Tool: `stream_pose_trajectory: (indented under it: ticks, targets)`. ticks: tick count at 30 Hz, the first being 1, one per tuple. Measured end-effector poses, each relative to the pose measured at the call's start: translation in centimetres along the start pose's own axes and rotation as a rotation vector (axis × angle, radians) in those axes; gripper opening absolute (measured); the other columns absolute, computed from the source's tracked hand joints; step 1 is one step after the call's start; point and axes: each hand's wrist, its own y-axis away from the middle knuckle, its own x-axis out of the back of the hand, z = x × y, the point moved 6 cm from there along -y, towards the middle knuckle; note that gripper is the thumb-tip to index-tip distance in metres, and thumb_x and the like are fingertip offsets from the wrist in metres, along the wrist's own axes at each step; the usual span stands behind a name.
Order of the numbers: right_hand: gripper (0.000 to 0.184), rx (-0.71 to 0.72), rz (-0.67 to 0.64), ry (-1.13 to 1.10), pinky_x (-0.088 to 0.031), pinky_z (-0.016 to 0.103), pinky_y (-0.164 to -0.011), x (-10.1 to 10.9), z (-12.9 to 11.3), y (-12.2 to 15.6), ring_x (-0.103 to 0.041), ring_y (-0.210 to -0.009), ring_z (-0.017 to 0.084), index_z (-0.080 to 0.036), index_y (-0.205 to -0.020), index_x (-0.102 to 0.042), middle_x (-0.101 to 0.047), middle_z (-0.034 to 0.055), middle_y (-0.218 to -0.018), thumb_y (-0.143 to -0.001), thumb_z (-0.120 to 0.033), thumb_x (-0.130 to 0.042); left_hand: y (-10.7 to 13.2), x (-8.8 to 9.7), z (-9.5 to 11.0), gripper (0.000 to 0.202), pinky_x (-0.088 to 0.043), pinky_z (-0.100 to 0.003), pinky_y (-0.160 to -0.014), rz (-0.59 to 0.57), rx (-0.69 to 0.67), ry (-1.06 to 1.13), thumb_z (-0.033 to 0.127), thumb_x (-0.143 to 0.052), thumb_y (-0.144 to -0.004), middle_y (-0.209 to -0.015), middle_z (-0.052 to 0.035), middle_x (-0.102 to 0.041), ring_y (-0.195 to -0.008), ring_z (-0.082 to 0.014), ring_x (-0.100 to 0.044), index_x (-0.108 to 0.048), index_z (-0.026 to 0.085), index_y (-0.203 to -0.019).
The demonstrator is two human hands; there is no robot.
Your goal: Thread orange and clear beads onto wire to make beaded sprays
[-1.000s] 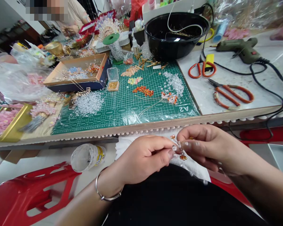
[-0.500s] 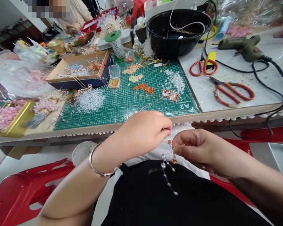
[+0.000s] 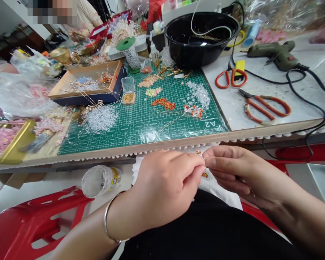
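Beaded wire (image 3: 204,159) is sitting pinched between both hands, low at the centre of the frame, just below the front edge of the desk (image 3: 141,148), with an orange bead (image 3: 204,175) showing beneath it. The left hand (image 3: 165,184) is closing its fingers (image 3: 195,169) on the strand from the lower left, a metal bangle (image 3: 106,220) circling its wrist. The right hand (image 3: 230,169) is coming in from the right, its fingers (image 3: 212,162) gripping the same spot, almost touching the left ones. Under the hands, a white cloth (image 3: 216,189) is lying over a black-clad lap (image 3: 200,227).

Across the middle of the frame, a green cutting mat (image 3: 130,133) is carrying orange beads (image 3: 164,104), a heap of clear crystal beads (image 3: 100,119) and a wired beaded sprig (image 3: 193,112). At upper centre, a black bowl (image 3: 165,34) is holding loose wire. At right, red-handled scissors (image 3: 231,77), orange-handled snips (image 3: 268,110) and a green hot glue gun (image 3: 271,52) are lying on the desk. At lower left, a plastic cup (image 3: 100,181) is lying beside a red stool (image 3: 35,220). At upper left, a co-worker's hands (image 3: 77,34) are working at the far end of the desk.
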Motion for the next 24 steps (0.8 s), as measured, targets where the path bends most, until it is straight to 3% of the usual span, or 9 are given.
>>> stream_pose_trajectory:
  ticks: [6,13,19,24]
  targets:
    - [0.033,0.064,0.010,-0.077,-0.009,0.018,-0.035,-0.7,-0.5,-0.4,-0.020,-0.035,0.001,-0.017,-0.077,-0.070,-0.040,-0.0087,-0.042,-0.073,-0.047,-0.086,0.1,0.3,0.2,0.018,-0.040,-0.027,-0.056,0.026,0.010,-0.024,0.013,-0.059,-0.094,-0.059,0.0035,-0.061,-0.053,-0.0090,-0.054,-0.074,0.012,-0.083]
    - [0.032,0.090,0.017,-0.187,-0.011,0.018,-0.036,-1.4,-1.0,-0.1,-0.022,-0.034,0.000,-0.017,-0.063,-0.062,-0.039,-0.0082,-0.045,-0.082,-0.035,-0.081,1.1,0.1,1.1,0.011,-0.038,-0.031,-0.050,0.168,-0.194,-0.163,0.010,-0.062,-0.087,-0.058,0.0007,-0.060,-0.050,-0.0135,-0.049,-0.074,0.009,-0.087]
    - [0.030,0.144,0.056,-0.318,-0.016,0.017,-0.036,-1.6,-1.3,-0.6,-0.027,-0.035,0.000,-0.017,-0.062,-0.060,-0.041,-0.0074,-0.049,-0.084,-0.025,-0.078,1.6,-0.5,1.6,0.009,-0.035,-0.033,-0.049,0.195,-0.197,-0.381,0.007,-0.064,-0.084,-0.056,0.0016,-0.055,-0.050,-0.0158,-0.048,-0.071,0.012,-0.084]
    - [0.026,0.160,0.021,-0.414,-0.021,0.013,-0.036,-1.9,-1.7,-0.7,-0.027,-0.037,-0.001,-0.016,-0.065,-0.063,-0.043,-0.0072,-0.054,-0.085,-0.024,-0.078,1.8,-0.9,1.3,0.009,-0.042,-0.030,-0.053,0.165,-0.175,-0.328,0.007,-0.061,-0.086,-0.062,-0.0003,-0.062,-0.054,-0.0155,-0.055,-0.067,0.013,-0.085]
